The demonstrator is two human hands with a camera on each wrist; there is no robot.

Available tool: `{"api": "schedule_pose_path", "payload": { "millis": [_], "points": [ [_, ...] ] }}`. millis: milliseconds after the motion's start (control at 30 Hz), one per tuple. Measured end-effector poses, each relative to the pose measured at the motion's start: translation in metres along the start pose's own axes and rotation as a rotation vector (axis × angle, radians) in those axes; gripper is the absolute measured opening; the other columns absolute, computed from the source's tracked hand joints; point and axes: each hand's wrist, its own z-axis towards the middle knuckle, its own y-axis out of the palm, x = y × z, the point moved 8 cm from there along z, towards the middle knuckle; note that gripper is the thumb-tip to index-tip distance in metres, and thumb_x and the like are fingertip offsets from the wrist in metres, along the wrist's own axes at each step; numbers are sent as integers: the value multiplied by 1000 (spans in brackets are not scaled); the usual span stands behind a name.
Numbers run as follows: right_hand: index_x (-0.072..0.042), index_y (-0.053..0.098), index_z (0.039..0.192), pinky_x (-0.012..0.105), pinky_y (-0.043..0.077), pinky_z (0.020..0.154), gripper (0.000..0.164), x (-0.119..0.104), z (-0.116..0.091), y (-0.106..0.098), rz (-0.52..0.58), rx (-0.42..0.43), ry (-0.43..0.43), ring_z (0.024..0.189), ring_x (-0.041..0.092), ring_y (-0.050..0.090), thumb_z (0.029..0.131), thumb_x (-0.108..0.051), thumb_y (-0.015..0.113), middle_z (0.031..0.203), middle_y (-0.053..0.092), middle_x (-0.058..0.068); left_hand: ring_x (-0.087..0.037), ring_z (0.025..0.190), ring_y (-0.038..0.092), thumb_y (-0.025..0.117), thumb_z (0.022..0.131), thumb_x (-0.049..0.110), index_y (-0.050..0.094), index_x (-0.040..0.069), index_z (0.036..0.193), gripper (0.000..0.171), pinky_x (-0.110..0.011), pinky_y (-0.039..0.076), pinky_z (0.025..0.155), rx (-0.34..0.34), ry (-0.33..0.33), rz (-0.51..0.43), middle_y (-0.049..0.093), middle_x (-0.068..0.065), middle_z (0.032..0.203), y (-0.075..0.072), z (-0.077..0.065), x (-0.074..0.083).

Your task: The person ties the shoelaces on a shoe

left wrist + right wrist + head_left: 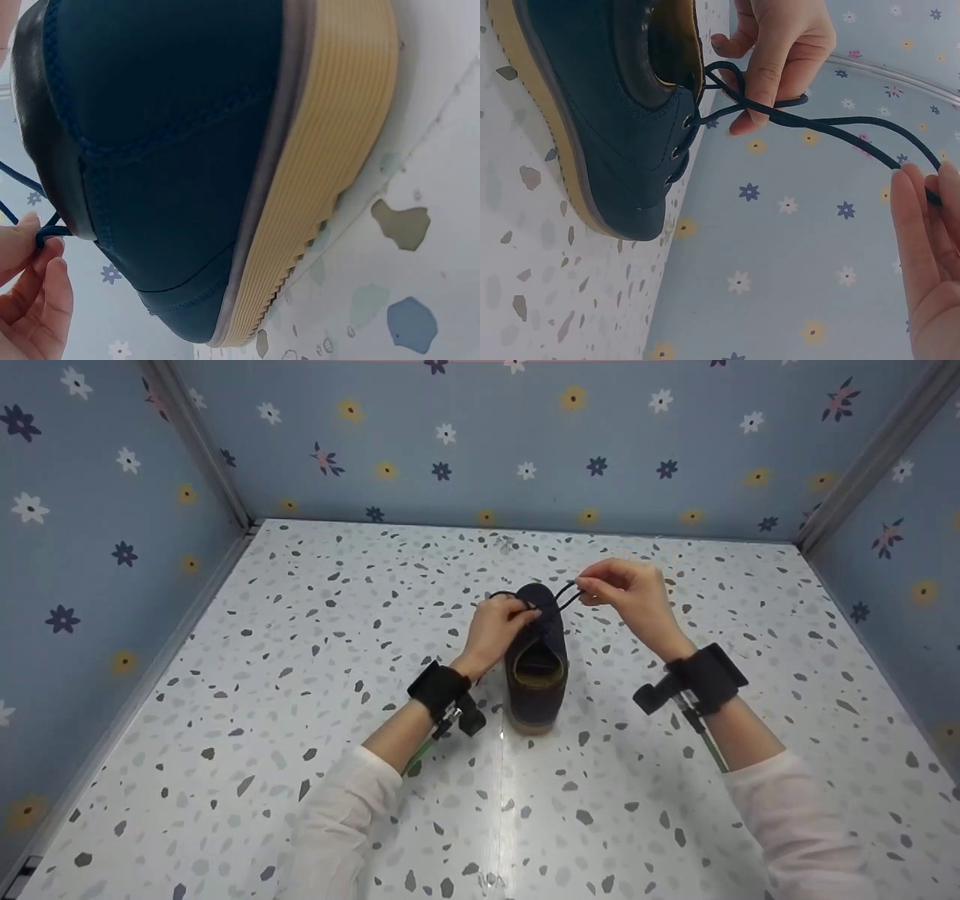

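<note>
A dark blue lace-up shoe (537, 701) with a pale ridged sole stands upright on the floor, toe pointing away from me. My left hand (491, 630) is over its left side, near the tongue, and pinches the dark shoelace between thumb and fingers. To the right, above the shoe, my right hand (634, 592) pinches two strands of that shoelace (840, 136), drawn out from the eyelets. The right wrist view shows the strands crossing beside the left hand (784, 52). In the left wrist view, the shoe's side (172, 187) fills most of the picture.
White speckled floor (337, 675) lies under and around the shoe. Blue flowered panels (480, 442) stand at the back and both sides. Each wrist wears a black strap (705, 679) with a small camera.
</note>
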Motion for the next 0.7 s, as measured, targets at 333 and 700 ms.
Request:
{"api": "schedule_pose_path", "payload": {
  "millis": [333, 700],
  "points": [
    [2, 55, 72, 27, 39, 49, 9, -3, -5, -1, -45, 23, -48, 54, 24, 49, 64, -3, 53, 65, 52, 14, -1, 52, 37, 51, 64, 31, 57, 17, 58, 17, -16, 29, 47, -4, -7, -20, 43, 10, 58, 1, -2, -2],
    [-5, 56, 72, 22, 39, 47, 9, 6, -5, -1, -153, 40, -165, 54, 15, 50, 64, -6, 54, 66, 54, 3, -2, 53, 37, 52, 64, 31, 57, 17, 59, 16, -16, 29, 48, -5, -2, -17, 43, 10, 58, 0, -1, -1]
  ]
}}
